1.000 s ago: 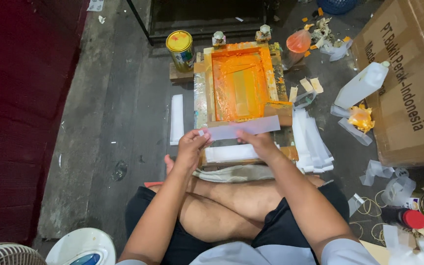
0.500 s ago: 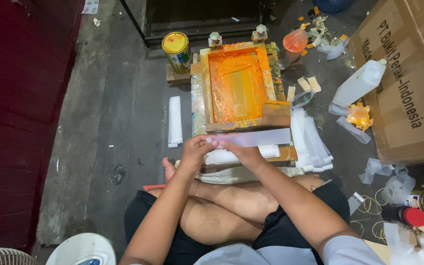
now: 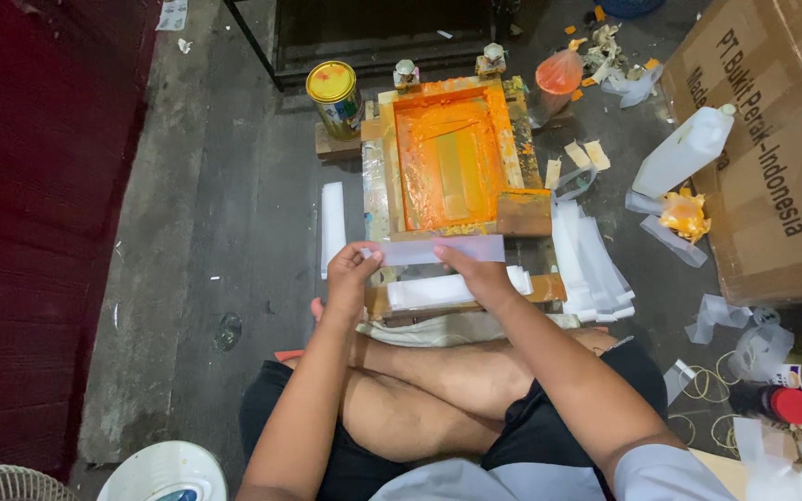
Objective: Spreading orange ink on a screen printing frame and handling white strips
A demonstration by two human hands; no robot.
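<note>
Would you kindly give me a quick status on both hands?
Left hand and right hand both pinching a white strip. Strip held flat beside the orange frame. Nothing in the way.

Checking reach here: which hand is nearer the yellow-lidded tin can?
Left. The left hand grips the pale strip's left end, below the tin can; the right hand holds the strip further right, farther away.

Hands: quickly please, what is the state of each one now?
Left hand: closed on the white strip, at its left end.
Right hand: fingers resting on the same strip.
</note>
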